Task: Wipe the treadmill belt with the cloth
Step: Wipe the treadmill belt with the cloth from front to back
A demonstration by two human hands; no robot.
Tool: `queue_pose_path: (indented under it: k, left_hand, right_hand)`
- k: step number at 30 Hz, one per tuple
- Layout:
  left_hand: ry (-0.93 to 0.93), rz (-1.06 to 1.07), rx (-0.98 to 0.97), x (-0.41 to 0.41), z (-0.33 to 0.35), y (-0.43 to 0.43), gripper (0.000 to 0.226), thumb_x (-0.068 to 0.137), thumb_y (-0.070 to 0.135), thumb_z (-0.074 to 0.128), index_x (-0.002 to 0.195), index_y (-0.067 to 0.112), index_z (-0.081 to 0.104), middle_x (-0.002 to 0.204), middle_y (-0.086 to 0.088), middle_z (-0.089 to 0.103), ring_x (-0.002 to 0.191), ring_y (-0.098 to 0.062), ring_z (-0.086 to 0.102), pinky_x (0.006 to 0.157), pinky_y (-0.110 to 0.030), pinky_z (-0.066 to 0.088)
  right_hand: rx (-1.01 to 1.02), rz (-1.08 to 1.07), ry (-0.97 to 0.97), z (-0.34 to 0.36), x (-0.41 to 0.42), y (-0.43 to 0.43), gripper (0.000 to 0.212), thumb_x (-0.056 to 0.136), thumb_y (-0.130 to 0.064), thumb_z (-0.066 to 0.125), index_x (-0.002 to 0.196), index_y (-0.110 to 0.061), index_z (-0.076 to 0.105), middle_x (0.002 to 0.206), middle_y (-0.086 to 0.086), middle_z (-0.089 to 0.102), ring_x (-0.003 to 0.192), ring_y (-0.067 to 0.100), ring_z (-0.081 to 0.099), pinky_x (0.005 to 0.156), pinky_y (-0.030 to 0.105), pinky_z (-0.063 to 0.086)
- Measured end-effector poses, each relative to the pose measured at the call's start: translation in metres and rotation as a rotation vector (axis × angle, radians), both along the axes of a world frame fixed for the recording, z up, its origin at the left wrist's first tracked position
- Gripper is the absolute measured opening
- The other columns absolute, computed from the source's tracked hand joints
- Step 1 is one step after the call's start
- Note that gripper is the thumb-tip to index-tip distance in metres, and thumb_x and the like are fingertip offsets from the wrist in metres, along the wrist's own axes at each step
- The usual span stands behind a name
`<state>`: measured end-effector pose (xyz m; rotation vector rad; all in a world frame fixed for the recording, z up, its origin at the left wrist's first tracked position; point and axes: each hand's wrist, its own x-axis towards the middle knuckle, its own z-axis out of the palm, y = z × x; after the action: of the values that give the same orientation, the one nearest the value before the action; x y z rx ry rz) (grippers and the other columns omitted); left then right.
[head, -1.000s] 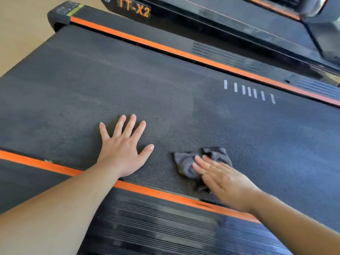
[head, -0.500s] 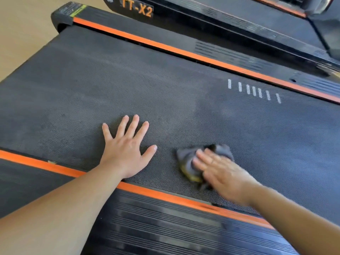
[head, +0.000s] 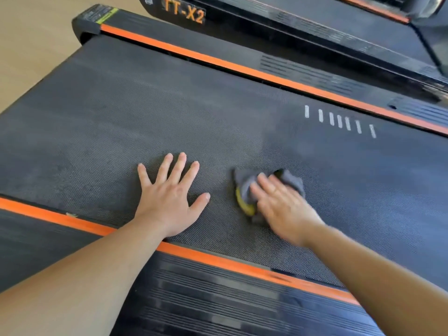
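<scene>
The dark textured treadmill belt (head: 169, 112) fills most of the view. A crumpled grey cloth (head: 243, 183) with a yellow edge lies on it near the front side rail. My right hand (head: 281, 204) presses flat on the cloth with straight fingers, covering its right part. My left hand (head: 169, 192) rests flat on the bare belt, fingers spread, a short gap left of the cloth.
Orange-striped side rails run along the belt, a ribbed near rail (head: 218, 299) in front and a far rail (head: 242, 66) behind. White dashes (head: 339, 121) mark the belt at the right. A second treadmill labelled TT-X2 (head: 184, 13) stands beyond. Tan floor (head: 29, 44) lies at the left.
My right hand has slid the cloth a little away from me across the belt, bunching it and turning up a yellow edge. My left hand stays flat in the same spot.
</scene>
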<state>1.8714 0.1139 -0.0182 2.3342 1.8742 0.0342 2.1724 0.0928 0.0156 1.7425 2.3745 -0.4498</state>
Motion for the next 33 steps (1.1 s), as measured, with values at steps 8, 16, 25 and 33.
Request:
queue_pose_path:
  k: [8, 16, 25, 33]
  left_hand:
    - [-0.012, -0.007, 0.001, 0.000, 0.001, -0.001, 0.082, 0.092, 0.079, 0.009, 0.163, 0.038, 0.002, 0.173, 0.002, -0.007, 0.158, -0.026, -0.011, 0.116, -0.075, -0.001]
    - [-0.019, 0.003, 0.001, -0.001, 0.000, 0.000, 0.084, 0.091, 0.081, 0.009, 0.163, 0.038, 0.006, 0.173, 0.003, -0.004, 0.159, -0.025, -0.008, 0.117, -0.075, 0.001]
    - [-0.031, 0.009, 0.018, 0.000, 0.000, -0.001, 0.085, 0.090, 0.082, 0.012, 0.163, 0.038, 0.011, 0.174, 0.003, -0.001, 0.159, -0.025, -0.004, 0.116, -0.076, 0.002]
    - [-0.024, 0.005, 0.012, 0.001, 0.001, -0.002, 0.084, 0.090, 0.081, 0.011, 0.163, 0.038, 0.008, 0.173, 0.002, -0.003, 0.159, -0.025, -0.006, 0.116, -0.075, 0.001]
  right_hand:
    - [-0.101, -0.132, 0.019, 0.002, -0.052, 0.002, 0.078, 0.095, -0.060, -0.021, 0.164, -0.039, 0.008, 0.173, -0.007, -0.005, 0.159, 0.023, -0.011, 0.128, 0.044, -0.002]
    - [-0.239, -0.093, 0.057, 0.024, 0.008, -0.039, 0.068, 0.090, -0.069, -0.011, 0.154, -0.055, 0.007, 0.162, -0.030, -0.013, 0.154, 0.000, -0.015, 0.124, 0.022, -0.008]
    - [-0.106, 0.019, 0.182, 0.015, -0.054, -0.109, 0.062, 0.104, -0.058, 0.005, 0.153, -0.043, 0.039, 0.168, -0.020, 0.019, 0.159, 0.015, 0.006, 0.126, 0.038, 0.018]
    - [-0.096, -0.178, 0.057, 0.009, -0.027, -0.038, 0.070, 0.098, -0.067, -0.010, 0.161, -0.044, 0.009, 0.168, -0.017, -0.013, 0.157, 0.011, -0.015, 0.129, 0.036, 0.000]
